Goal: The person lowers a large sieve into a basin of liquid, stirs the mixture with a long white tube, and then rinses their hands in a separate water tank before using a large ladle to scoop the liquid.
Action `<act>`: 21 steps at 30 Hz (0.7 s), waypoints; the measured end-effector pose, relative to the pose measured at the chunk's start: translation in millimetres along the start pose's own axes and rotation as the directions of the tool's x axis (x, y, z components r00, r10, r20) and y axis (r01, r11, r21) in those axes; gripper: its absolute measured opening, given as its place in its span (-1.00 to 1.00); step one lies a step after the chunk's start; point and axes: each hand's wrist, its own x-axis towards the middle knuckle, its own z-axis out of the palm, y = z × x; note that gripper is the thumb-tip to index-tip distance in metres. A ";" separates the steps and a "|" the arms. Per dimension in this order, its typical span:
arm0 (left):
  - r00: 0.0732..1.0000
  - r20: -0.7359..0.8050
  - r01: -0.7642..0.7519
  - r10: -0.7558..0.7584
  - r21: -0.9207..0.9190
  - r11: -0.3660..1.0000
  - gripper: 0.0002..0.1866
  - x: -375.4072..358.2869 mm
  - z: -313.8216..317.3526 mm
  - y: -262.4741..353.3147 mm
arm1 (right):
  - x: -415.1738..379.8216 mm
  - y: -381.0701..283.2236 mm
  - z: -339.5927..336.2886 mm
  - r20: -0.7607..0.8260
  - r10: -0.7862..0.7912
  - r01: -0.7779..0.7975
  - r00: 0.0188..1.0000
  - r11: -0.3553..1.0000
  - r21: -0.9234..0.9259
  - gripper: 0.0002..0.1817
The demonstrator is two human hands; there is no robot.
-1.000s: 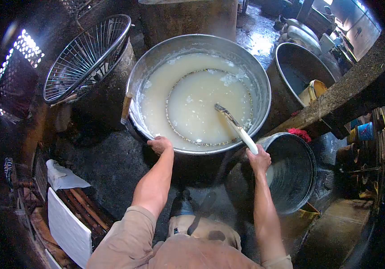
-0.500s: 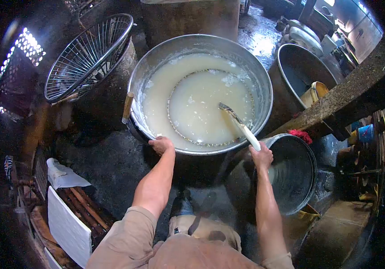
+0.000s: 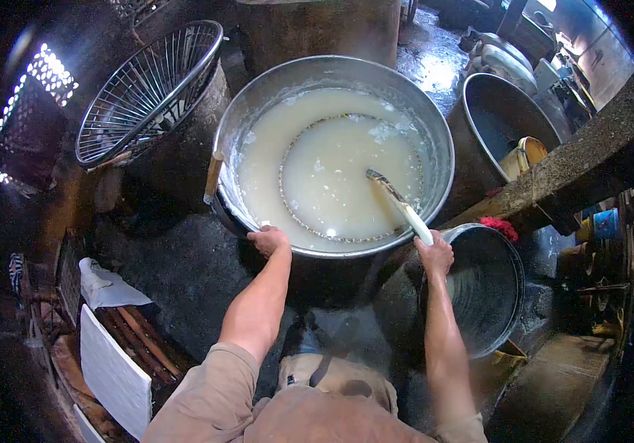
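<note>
In the head view, a large round metal vat (image 3: 444, 159) holds cloudy, whitish liquid (image 3: 324, 162) with pale flecks floating on it. A thin, speckled ring (image 3: 281, 171) shows at the liquid's surface. My left hand (image 3: 269, 241) is closed on the vat's near-left rim. My right hand (image 3: 436, 255), just outside the near-right rim, is closed around the white handle of a long tool (image 3: 403, 207). This tool slants over the rim, and its darker far end meets the liquid inside the ring. Whatever lies under the surface is hidden.
A barrel (image 3: 479, 288) stands beside my right arm, with another large vat (image 3: 472, 125) beyond it. A wooden beam (image 3: 583, 159) crosses the right side. A wire basket (image 3: 121, 111) leans at the upper left. A white board (image 3: 114, 373) is at the lower left.
The whole view has shifted slightly, so things appear a little further right. Both hands keep their grips, and the tool stays about where it was in the vat.
</note>
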 end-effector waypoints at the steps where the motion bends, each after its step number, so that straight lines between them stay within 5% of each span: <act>1: 1.000 0.003 0.011 -0.011 -0.008 1.000 -0.64 1.4 1.1 -1.5 | -0.8 -0.7 -1.5 0.007 -0.002 0.002 1.000 1.000 0.018 -0.65; 21: 1.000 -0.018 0.020 -0.019 0.053 0.998 -0.66 2.7 4.3 -3.8 | 1.3 9.2 11.7 0.003 -0.012 0.012 1.000 1.000 0.001 -0.64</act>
